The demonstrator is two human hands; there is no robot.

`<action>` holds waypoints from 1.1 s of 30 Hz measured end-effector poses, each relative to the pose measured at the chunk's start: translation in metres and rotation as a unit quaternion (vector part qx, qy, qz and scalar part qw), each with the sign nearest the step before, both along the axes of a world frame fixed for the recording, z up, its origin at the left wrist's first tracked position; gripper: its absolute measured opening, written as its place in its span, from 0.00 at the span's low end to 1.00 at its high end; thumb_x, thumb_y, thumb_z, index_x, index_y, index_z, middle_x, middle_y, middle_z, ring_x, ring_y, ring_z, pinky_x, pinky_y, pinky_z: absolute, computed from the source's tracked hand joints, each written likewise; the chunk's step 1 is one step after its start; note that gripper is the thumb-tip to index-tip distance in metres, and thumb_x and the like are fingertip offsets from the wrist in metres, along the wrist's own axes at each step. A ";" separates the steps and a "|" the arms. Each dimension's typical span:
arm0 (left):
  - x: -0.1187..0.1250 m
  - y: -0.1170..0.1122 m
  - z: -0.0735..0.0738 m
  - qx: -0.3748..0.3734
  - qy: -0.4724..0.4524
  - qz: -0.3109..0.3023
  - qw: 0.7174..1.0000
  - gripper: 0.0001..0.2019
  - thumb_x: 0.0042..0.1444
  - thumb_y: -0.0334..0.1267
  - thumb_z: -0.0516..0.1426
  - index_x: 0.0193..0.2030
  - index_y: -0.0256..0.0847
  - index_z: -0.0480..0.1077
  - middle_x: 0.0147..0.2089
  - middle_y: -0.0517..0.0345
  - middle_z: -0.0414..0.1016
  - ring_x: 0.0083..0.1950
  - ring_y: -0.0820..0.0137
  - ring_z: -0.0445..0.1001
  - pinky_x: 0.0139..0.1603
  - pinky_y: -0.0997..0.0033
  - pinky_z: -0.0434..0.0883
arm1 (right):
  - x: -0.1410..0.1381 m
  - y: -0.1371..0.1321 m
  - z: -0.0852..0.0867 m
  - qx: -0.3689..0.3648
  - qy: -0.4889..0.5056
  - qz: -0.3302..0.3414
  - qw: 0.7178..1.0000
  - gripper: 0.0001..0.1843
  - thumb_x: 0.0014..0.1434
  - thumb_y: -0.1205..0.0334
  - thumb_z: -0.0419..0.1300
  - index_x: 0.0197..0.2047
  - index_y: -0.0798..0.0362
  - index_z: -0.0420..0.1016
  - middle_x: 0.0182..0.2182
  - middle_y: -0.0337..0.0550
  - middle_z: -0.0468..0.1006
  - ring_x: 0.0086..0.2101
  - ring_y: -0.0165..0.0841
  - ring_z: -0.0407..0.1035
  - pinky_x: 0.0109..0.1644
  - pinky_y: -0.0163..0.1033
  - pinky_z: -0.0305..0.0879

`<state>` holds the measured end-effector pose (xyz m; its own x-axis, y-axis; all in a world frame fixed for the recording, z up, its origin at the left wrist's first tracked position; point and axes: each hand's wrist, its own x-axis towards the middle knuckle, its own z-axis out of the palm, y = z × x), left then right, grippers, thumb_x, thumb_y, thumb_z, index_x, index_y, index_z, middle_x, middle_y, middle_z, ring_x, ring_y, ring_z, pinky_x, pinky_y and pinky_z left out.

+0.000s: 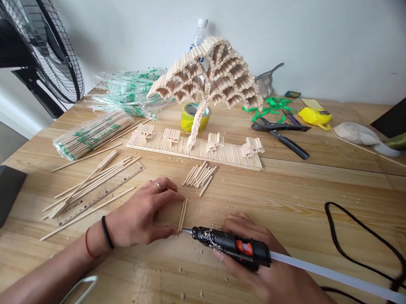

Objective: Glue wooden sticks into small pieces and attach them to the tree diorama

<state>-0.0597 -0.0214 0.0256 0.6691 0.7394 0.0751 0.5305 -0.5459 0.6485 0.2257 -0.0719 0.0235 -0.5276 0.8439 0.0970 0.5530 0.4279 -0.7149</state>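
My left hand [147,212] steadies a few short wooden sticks [182,215] laid side by side on the table, index finger at their far end and thumb at the near end. My right hand [254,257] is closed around a black hot glue gun [230,245]. The gun's metal nozzle meets the near end of the sticks, by my left thumb. A long translucent glue stick [322,274] runs out of its back. Just beyond lies a small pile of cut sticks [199,175].
Behind stands a stick-built model tree [200,80] on a slatted base [196,154]. Long sticks and a clear ruler [100,194] lie left, near bagged sticks [93,134] and a fan [43,47]. Pliers [283,137] lie right; a black cord [361,243] loops at the right edge.
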 end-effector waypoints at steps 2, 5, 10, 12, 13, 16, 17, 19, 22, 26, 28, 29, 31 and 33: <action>-0.001 0.001 0.000 -0.005 0.001 0.000 1.000 0.26 0.58 0.42 0.68 0.61 0.37 0.72 0.58 0.45 0.72 0.58 0.56 0.74 0.62 0.54 0.72 | -0.001 0.000 0.000 -0.010 -0.003 0.004 1.000 0.12 0.65 0.66 0.60 0.32 0.48 0.62 0.29 0.36 0.72 0.34 0.36 0.70 0.43 0.41 0.69; -0.002 0.002 0.001 -0.010 -0.001 0.000 1.000 0.25 0.59 0.42 0.67 0.61 0.37 0.72 0.58 0.45 0.72 0.58 0.57 0.74 0.62 0.55 0.72 | -0.004 0.001 0.001 -0.018 -0.003 0.008 1.000 0.14 0.67 0.66 0.58 0.31 0.48 0.60 0.27 0.35 0.69 0.31 0.35 0.67 0.41 0.41 0.68; -0.003 0.004 -0.001 -0.019 -0.006 0.006 1.000 0.24 0.60 0.44 0.67 0.61 0.39 0.73 0.58 0.46 0.73 0.58 0.57 0.75 0.63 0.55 0.72 | -0.007 0.001 0.004 -0.023 0.000 0.005 1.000 0.14 0.67 0.66 0.58 0.31 0.48 0.60 0.28 0.35 0.69 0.32 0.35 0.67 0.42 0.42 0.67; -0.004 0.004 -0.005 -0.020 -0.017 0.009 1.000 0.24 0.60 0.44 0.68 0.61 0.40 0.74 0.59 0.46 0.73 0.58 0.57 0.75 0.63 0.55 0.72 | -0.007 0.001 0.005 -0.024 -0.001 0.004 1.000 0.14 0.67 0.66 0.59 0.30 0.48 0.61 0.27 0.35 0.69 0.31 0.35 0.67 0.42 0.42 0.67; -0.004 0.004 -0.007 -0.019 -0.023 0.010 1.000 0.25 0.59 0.44 0.68 0.61 0.40 0.74 0.59 0.46 0.73 0.58 0.56 0.74 0.63 0.54 0.72 | -0.008 0.000 0.005 -0.023 -0.002 0.003 1.000 0.14 0.67 0.67 0.59 0.31 0.48 0.61 0.27 0.35 0.68 0.31 0.35 0.67 0.42 0.42 0.67; -0.006 0.004 -0.013 -0.013 -0.040 0.013 0.999 0.25 0.59 0.45 0.68 0.61 0.42 0.74 0.59 0.47 0.73 0.58 0.56 0.74 0.64 0.54 0.72 | -0.008 -0.001 0.004 -0.015 -0.006 0.002 1.000 0.13 0.66 0.67 0.59 0.30 0.48 0.61 0.27 0.35 0.68 0.30 0.35 0.67 0.42 0.42 0.68; -0.006 0.004 -0.014 -0.013 -0.041 0.013 0.999 0.25 0.59 0.45 0.68 0.61 0.42 0.74 0.59 0.47 0.73 0.58 0.56 0.74 0.64 0.54 0.72 | -0.008 -0.001 0.003 -0.012 -0.007 0.002 1.000 0.13 0.66 0.67 0.59 0.30 0.48 0.61 0.27 0.34 0.68 0.30 0.35 0.67 0.42 0.42 0.68; -0.006 0.004 -0.015 -0.013 -0.043 0.013 0.999 0.25 0.59 0.45 0.68 0.62 0.42 0.74 0.59 0.47 0.73 0.58 0.57 0.74 0.64 0.54 0.72 | -0.007 -0.001 0.002 -0.006 -0.009 0.003 1.000 0.13 0.66 0.67 0.59 0.30 0.48 0.62 0.27 0.34 0.68 0.30 0.35 0.67 0.43 0.43 0.68; -0.005 0.004 -0.014 -0.016 -0.040 0.011 0.999 0.25 0.60 0.45 0.68 0.62 0.42 0.74 0.60 0.47 0.73 0.59 0.57 0.74 0.65 0.55 0.71 | -0.007 -0.001 0.001 -0.004 -0.013 0.003 1.000 0.12 0.66 0.67 0.59 0.31 0.48 0.63 0.27 0.34 0.69 0.31 0.34 0.68 0.46 0.44 0.69; -0.005 0.005 -0.012 -0.020 -0.038 0.010 0.999 0.25 0.59 0.46 0.68 0.62 0.43 0.74 0.59 0.47 0.73 0.59 0.57 0.74 0.65 0.55 0.72 | -0.007 -0.001 0.001 0.006 -0.015 -0.006 1.000 0.11 0.65 0.67 0.61 0.32 0.48 0.63 0.28 0.35 0.71 0.34 0.36 0.71 0.47 0.45 0.70; -0.005 0.005 -0.013 -0.017 -0.042 0.008 0.999 0.25 0.59 0.46 0.68 0.62 0.43 0.74 0.58 0.47 0.73 0.58 0.57 0.74 0.64 0.55 0.72 | -0.007 -0.001 0.001 0.015 -0.013 -0.011 1.000 0.11 0.64 0.68 0.61 0.33 0.47 0.63 0.29 0.36 0.72 0.35 0.38 0.72 0.46 0.45 0.71; -0.006 0.005 -0.013 -0.015 -0.044 0.007 0.999 0.25 0.59 0.46 0.68 0.62 0.42 0.74 0.58 0.47 0.73 0.58 0.57 0.74 0.64 0.55 0.72 | -0.007 -0.002 0.001 0.018 -0.012 -0.013 1.000 0.11 0.64 0.68 0.60 0.32 0.47 0.63 0.29 0.36 0.73 0.35 0.38 0.73 0.46 0.45 0.71; -0.006 0.005 -0.014 -0.014 -0.047 0.005 0.999 0.25 0.59 0.46 0.68 0.62 0.42 0.74 0.58 0.47 0.73 0.58 0.57 0.74 0.64 0.55 0.72 | -0.007 -0.002 0.001 0.023 -0.009 -0.018 1.000 0.11 0.64 0.69 0.60 0.32 0.47 0.63 0.30 0.37 0.76 0.36 0.39 0.74 0.46 0.45 0.71; -0.005 0.006 -0.014 -0.015 -0.046 0.006 0.999 0.25 0.59 0.47 0.68 0.62 0.42 0.74 0.58 0.47 0.73 0.58 0.57 0.74 0.64 0.55 0.72 | -0.007 -0.003 0.001 0.023 -0.009 -0.023 0.999 0.12 0.63 0.69 0.60 0.32 0.46 0.64 0.31 0.38 0.77 0.38 0.40 0.75 0.46 0.45 0.72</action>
<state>-0.0650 -0.0159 0.0121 0.6517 0.7497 0.1147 0.4737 -0.5204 0.7105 0.2188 -0.0744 0.0241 -0.4907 0.8620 0.1275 0.5859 0.4347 -0.6839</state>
